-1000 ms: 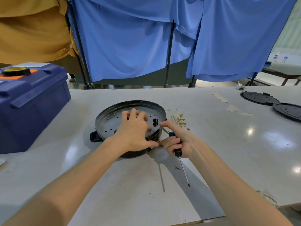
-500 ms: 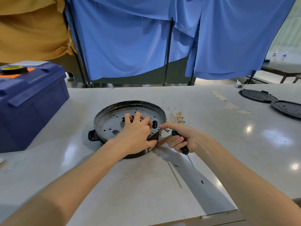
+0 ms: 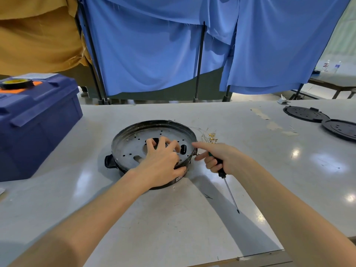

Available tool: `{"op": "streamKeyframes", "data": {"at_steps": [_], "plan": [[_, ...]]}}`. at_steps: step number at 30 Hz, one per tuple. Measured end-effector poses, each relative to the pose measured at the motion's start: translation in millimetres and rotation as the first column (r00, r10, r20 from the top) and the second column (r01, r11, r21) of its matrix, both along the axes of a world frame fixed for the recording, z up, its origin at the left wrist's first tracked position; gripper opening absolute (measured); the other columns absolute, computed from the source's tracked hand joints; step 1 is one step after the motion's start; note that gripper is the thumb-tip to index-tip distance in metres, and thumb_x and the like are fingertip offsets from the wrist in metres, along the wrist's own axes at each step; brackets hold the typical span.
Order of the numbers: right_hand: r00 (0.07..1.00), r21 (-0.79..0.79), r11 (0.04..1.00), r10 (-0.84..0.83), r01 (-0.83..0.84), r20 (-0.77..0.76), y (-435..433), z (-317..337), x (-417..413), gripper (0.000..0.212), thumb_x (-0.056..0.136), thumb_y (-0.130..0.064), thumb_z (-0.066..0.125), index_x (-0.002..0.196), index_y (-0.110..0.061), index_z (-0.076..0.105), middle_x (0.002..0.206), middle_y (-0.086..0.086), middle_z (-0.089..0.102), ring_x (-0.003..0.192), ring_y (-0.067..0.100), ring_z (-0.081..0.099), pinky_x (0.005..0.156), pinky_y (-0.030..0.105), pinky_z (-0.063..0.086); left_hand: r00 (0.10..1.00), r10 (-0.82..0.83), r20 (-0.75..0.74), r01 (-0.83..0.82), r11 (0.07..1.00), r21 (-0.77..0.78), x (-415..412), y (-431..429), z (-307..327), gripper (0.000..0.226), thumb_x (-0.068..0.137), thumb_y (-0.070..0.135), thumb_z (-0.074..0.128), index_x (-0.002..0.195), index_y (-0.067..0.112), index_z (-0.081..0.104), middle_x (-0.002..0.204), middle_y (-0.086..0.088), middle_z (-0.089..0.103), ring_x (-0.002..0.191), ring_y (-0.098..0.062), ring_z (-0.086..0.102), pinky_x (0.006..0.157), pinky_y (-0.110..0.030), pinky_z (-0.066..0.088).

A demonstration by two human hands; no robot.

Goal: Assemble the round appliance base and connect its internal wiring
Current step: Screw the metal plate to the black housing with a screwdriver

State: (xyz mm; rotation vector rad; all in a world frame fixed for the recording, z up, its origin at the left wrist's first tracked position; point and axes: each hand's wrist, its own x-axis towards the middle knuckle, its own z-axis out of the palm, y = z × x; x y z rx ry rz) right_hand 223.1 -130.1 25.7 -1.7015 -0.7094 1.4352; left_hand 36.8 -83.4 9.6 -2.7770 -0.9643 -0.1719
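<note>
The round appliance base (image 3: 133, 137) lies on the table, a black rim around a perforated metal plate. My left hand (image 3: 161, 160) rests on the plate, fingers spread and bent at its central opening, thumb against the near rim. Just right of the base, my right hand (image 3: 217, 157) grips a screwdriver (image 3: 228, 186) by its green and black handle, shaft pointing toward me, while its index finger reaches to the base's right edge. Thin wires with gold terminals (image 3: 210, 136) lie beside the base's far right edge.
A blue toolbox (image 3: 36, 124) with a tape roll (image 3: 16, 83) on top stands at the left. Two black round covers (image 3: 306, 113) (image 3: 341, 129) lie at the far right. Blue curtains hang behind the table's far edge.
My right hand has drawn slightly right of the base, and the screwdriver shaft has swung further right. My left hand's fingers have spread and slid over the plate's centre.
</note>
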Motion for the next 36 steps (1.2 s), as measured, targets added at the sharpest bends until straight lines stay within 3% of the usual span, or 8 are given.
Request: {"op": "streamKeyframes", "data": {"at_steps": [4, 7, 11, 18, 22, 26, 30, 36], "plan": [[0.975, 0.196, 0.970, -0.170, 0.141, 0.144, 12.8, 2.9, 0.8, 0.047, 0.080, -0.029, 0.079, 0.108, -0.006, 0.050, 0.042, 0.002, 0.047, 0.033, 0.011, 0.028, 0.034, 0.015, 0.020, 0.986, 0.043, 0.162, -0.001, 0.969, -0.247, -0.6, 12.4, 7.0, 0.075, 0.089, 0.069, 0.008, 0.094, 0.027, 0.069, 0.124, 0.017, 0.045, 0.124, -0.011, 0.022, 0.090, -0.035, 0.010], [0.974, 0.242, 0.970, -0.084, 0.032, 0.210, 18.2, 0.9, -1.3, 0.051, 0.087, -0.016, 0.067, 0.131, -0.019, 0.041, 0.054, 0.011, 0.066, 0.037, 0.013, 0.028, 0.034, 0.017, 0.023, 0.967, 0.116, 0.227, -0.051, 0.960, -0.274, -5.0, 33.2, 10.4, 0.054, 0.096, 0.062, 0.024, 0.107, 0.033, 0.068, 0.122, 0.022, 0.045, 0.124, -0.011, 0.024, 0.086, -0.031, 0.008], [0.954, 0.303, 0.951, -0.033, -0.061, 0.296, 21.4, -2.1, -2.6, 0.020, 0.087, -0.005, 0.053, 0.100, -0.009, 0.067, 0.056, 0.013, 0.066, 0.036, 0.013, 0.022, 0.036, 0.016, 0.020, 0.996, 0.074, 0.041, -0.068, 0.988, -0.142, -7.8, 50.9, 9.3, 0.038, 0.096, 0.053, 0.046, 0.133, 0.050, 0.050, 0.144, 0.012, 0.029, 0.132, -0.020, 0.014, 0.095, -0.042, 0.013], [0.926, 0.281, 0.952, 0.007, -0.121, 0.377, 19.9, 0.9, -2.5, 0.010, 0.084, 0.000, 0.050, 0.085, -0.009, 0.056, 0.061, 0.020, 0.069, 0.033, 0.013, 0.022, 0.036, 0.016, 0.020, 1.000, -0.023, -0.004, 0.023, 0.986, -0.165, -6.6, 57.8, 9.1, 0.030, 0.090, 0.050, 0.059, 0.119, 0.048, 0.061, 0.145, 0.016, 0.025, 0.130, -0.015, 0.007, 0.096, -0.045, 0.011], [0.929, 0.212, 0.959, 0.102, -0.186, 0.356, 20.1, 2.7, 4.0, 0.011, 0.088, -0.004, 0.054, 0.098, -0.004, 0.054, 0.067, 0.021, 0.071, 0.036, 0.013, 0.022, 0.037, 0.018, 0.019, 0.998, -0.061, -0.028, 0.055, 0.983, -0.177, -3.9, 59.2, 13.3, 0.025, 0.085, 0.051, 0.064, 0.106, 0.038, 0.070, 0.141, 0.018, 0.029, 0.128, -0.011, 0.008, 0.091, -0.040, 0.008], [0.936, 0.204, 0.964, 0.091, -0.168, 0.340, 24.7, -0.5, 23.7, 0.028, 0.097, -0.030, 0.059, 0.106, -0.004, 0.062, 0.066, 0.015, 0.071, 0.036, 0.012, 0.022, 0.034, 0.017, 0.020, 0.997, -0.081, -0.009, 0.078, 0.979, -0.191, 0.0, 59.5, 15.7, 0.023, 0.079, 0.049, 0.071, 0.091, 0.030, 0.075, 0.134, 0.021, 0.035, 0.123, -0.004, 0.011, 0.082, -0.034, 0.005], [0.941, 0.182, 0.978, 0.035, -0.102, 0.336, 31.6, -14.1, 33.0, 0.020, 0.097, -0.021, 0.058, 0.115, -0.013, 0.061, 0.059, 0.012, 0.065, 0.037, 0.012, 0.024, 0.035, 0.016, 0.020, 0.996, -0.063, 0.070, 0.079, 0.962, -0.262, 5.7, 64.8, 19.6, 0.022, 0.072, 0.048, 0.078, 0.084, 0.030, 0.078, 0.127, 0.025, 0.044, 0.126, -0.003, 0.021, 0.082, -0.031, 0.007], [0.949, 0.127, 0.980, 0.109, -0.153, 0.297, 40.5, -21.4, 29.3, 0.019, 0.096, -0.017, 0.060, 0.085, -0.004, 0.066, 0.069, 0.015, 0.069, 0.037, 0.012, 0.021, 0.037, 0.015, 0.019, 0.984, -0.029, 0.176, 0.074, 0.964, -0.255, 21.4, 68.0, 19.8, 0.026, 0.066, 0.053, 0.080, 0.068, 0.027, 0.076, 0.102, 0.026, 0.062, 0.125, -0.003, 0.033, 0.078, -0.027, 0.008]]}}
